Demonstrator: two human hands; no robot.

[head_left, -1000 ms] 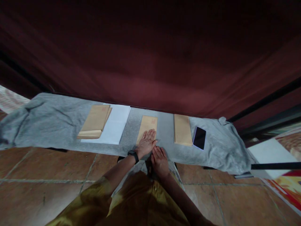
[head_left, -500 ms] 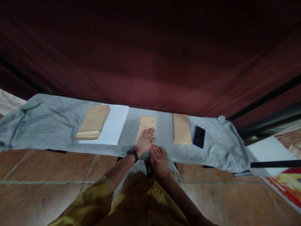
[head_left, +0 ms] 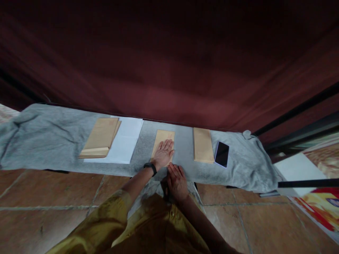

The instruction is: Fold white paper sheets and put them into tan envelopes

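Note:
A brown paper envelope (head_left: 161,135) with a small red print lies flat in front of me on the grey cloth. My left hand (head_left: 163,153), with a black band on its wrist, rests palm down on it, fingers stretched out. The near end of the envelope is partly hidden by this hand. Just to the right and nearer to me, my right hand (head_left: 177,180) lies at the cloth's edge, fingers out straight, its fingertips by the envelope's near right corner. Nothing shows gripped in either hand.
Several brown envelopes (head_left: 102,132) overlap white paper sheets (head_left: 125,144) on the left. Right of centre lies another brown envelope stack (head_left: 203,145) beside a phone (head_left: 221,154). The grey cloth (head_left: 58,137) covers a narrow table against a dark red curtain (head_left: 159,88).
My left hand has slid a little farther up the envelope, away from me. My right hand stays near the envelope's lower corner. The whole view has shifted slightly.

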